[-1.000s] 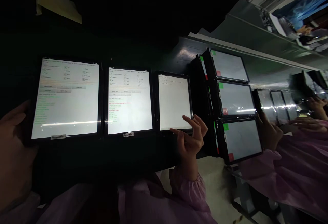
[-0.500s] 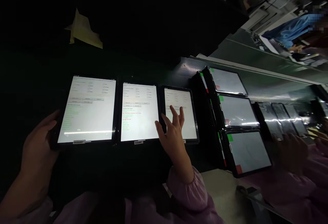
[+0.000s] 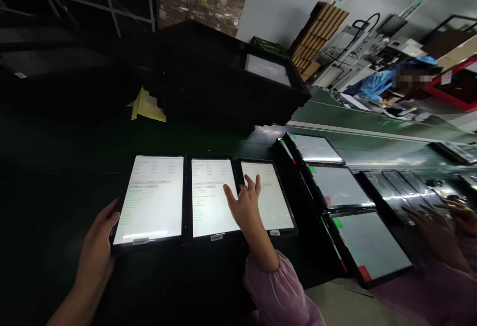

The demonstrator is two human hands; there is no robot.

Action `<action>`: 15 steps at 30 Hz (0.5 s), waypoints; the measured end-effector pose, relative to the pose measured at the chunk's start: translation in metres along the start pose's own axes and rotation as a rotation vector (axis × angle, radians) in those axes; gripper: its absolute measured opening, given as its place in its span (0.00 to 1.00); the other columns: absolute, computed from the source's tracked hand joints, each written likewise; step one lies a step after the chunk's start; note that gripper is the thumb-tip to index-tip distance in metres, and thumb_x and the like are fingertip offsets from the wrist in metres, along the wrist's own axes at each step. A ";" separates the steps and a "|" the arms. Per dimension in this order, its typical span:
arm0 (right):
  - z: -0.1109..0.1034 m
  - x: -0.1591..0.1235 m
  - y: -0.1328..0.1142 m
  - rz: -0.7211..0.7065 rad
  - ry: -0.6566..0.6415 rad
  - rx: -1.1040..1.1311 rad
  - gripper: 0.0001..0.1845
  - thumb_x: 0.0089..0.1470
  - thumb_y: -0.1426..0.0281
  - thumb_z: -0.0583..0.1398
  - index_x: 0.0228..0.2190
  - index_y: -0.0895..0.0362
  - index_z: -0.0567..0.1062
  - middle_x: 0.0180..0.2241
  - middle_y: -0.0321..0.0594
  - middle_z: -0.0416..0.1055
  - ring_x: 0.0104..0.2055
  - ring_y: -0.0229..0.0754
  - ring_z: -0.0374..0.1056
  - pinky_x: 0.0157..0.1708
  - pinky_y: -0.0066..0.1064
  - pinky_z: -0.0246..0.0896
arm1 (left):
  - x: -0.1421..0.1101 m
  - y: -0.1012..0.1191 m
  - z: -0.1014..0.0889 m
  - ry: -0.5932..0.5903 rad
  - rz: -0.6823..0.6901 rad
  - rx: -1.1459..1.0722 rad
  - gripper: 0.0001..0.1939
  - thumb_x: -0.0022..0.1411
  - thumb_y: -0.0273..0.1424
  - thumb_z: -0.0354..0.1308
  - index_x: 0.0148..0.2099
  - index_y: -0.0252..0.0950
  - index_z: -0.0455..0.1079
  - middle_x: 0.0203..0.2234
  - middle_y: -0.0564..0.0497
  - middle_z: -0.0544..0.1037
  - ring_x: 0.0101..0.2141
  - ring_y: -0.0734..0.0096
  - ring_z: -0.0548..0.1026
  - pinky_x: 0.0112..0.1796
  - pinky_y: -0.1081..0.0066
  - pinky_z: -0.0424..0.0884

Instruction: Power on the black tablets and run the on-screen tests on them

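Note:
Three lit tablets lie side by side on a dark bench, each showing a checklist page with small text. My left hand [image 3: 96, 251] grips the lower left edge of the left tablet [image 3: 149, 199]. My right hand [image 3: 246, 206] hovers over the gap between the middle tablet [image 3: 212, 197] and the third tablet [image 3: 270, 202], its fingers spread. Its index finger lies over the third screen, but I cannot tell whether it touches. A pink sleeve [image 3: 279, 291] covers my right wrist.
To the right lie several more tablets with green and red tags, including one [image 3: 368, 244] near the bench edge. A co-worker's hand [image 3: 436, 231] rests by dark tablets at far right. A black case [image 3: 223, 72] and yellow paper [image 3: 147, 106] sit behind.
The view has tipped up and back, showing more of the room, and the tablets look smaller. My right hand has moved left, from the third tablet toward the gap. My left hand stays on its tablet.

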State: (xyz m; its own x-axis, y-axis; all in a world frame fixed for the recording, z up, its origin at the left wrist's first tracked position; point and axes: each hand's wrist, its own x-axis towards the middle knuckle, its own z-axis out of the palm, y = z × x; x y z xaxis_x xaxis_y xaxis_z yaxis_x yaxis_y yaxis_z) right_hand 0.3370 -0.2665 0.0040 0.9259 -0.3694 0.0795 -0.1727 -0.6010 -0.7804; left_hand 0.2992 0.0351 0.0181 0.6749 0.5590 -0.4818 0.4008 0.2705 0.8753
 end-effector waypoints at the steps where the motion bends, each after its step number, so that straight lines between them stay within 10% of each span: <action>1: -0.005 0.003 -0.002 0.049 0.000 0.067 0.41 0.51 0.34 0.60 0.41 0.61 0.80 0.69 0.63 0.59 0.77 0.71 0.31 0.71 0.69 0.42 | -0.001 -0.001 -0.001 -0.015 -0.011 -0.009 0.26 0.59 0.34 0.66 0.60 0.50 0.77 0.49 0.55 0.83 0.44 0.66 0.81 0.29 0.83 0.74; 8: -0.065 -0.003 -0.029 0.174 -0.187 0.325 0.32 0.54 0.43 0.63 0.51 0.52 0.78 0.54 0.48 0.77 0.54 0.58 0.75 0.55 0.54 0.71 | -0.005 -0.009 -0.007 -0.075 -0.031 -0.044 0.25 0.59 0.37 0.66 0.59 0.51 0.77 0.51 0.54 0.82 0.43 0.67 0.81 0.31 0.82 0.76; 15: -0.081 -0.022 -0.029 0.344 -0.258 0.410 0.30 0.46 0.53 0.72 0.50 0.51 0.82 0.49 0.45 0.82 0.55 0.60 0.76 0.52 0.51 0.74 | -0.003 -0.013 -0.015 -0.111 -0.059 0.014 0.29 0.57 0.42 0.64 0.61 0.47 0.75 0.54 0.52 0.81 0.49 0.62 0.81 0.35 0.77 0.80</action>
State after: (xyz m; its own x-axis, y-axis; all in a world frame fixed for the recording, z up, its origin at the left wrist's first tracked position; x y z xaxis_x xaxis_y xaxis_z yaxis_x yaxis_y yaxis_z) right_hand 0.2947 -0.2980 0.0754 0.9003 -0.2797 -0.3335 -0.3809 -0.1353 -0.9146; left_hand 0.2828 0.0421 0.0087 0.7139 0.4524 -0.5345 0.4495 0.2891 0.8452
